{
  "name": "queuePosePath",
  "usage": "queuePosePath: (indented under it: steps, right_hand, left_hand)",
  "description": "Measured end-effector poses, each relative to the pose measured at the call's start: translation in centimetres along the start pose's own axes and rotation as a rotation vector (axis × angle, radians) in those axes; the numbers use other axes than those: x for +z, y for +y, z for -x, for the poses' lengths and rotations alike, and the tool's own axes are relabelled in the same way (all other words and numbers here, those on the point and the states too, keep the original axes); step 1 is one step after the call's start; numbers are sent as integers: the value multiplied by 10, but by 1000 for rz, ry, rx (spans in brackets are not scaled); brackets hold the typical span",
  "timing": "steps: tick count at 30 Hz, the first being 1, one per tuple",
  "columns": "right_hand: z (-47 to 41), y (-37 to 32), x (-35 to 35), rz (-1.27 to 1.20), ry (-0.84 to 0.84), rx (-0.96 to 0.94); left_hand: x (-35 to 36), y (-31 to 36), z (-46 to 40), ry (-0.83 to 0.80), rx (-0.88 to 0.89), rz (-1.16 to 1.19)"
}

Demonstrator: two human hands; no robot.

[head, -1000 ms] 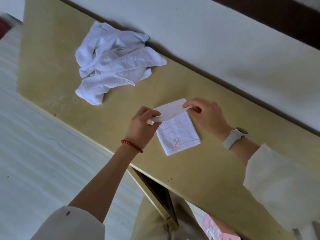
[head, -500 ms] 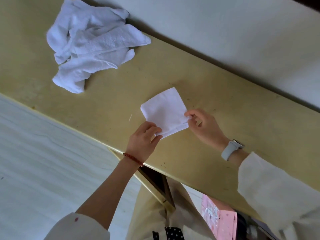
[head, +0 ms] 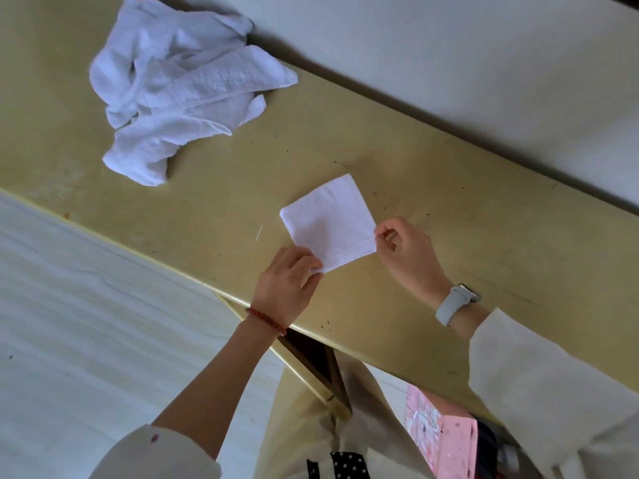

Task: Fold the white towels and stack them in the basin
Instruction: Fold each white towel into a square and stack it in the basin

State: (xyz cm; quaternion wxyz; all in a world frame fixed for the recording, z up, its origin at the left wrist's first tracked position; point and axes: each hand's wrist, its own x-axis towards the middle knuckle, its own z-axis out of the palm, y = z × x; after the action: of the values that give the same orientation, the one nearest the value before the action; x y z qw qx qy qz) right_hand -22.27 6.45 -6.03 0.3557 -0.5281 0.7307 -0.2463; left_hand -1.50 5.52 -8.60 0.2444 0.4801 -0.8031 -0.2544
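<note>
1. Counter [head: 397, 167]: long yellowish top, scuffed and speckled, set against a pale wall. Bears all the linen listed here.
2. Heap of white towels [head: 179, 91]: unfolded, crumpled, at the far left of the counter, well apart from both hands. Count within the heap cannot be told.
3. Folded towel [head: 328, 223]: small white square lying flat on the counter near its front edge, between the two hands. Hemmed edge faces the person.
4. Left hand [head: 287, 288]: red bead bracelet at the wrist; fingers curled, pinching the near-left corner of the folded towel.
5. Right hand [head: 408, 254]: grey watch at the wrist; thumb and forefinger pinched on the near-right corner of the same towel, other fingers curled.
6. Basin: not in view.

Step in hand, as judged: folding of this towel looks finished or at its last squaring-up. The next move calls for carrying the square off without letting its layers slip, to the basin, wherever it stands, then taking another from the heap.
</note>
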Motion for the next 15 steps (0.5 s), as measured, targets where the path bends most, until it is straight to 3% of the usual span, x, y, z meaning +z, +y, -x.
queuePosePath:
  steps: [15]
  right_hand:
    - [4, 3, 4, 202, 21, -43]
  left_hand:
    - [0, -4, 0, 30, 91, -124]
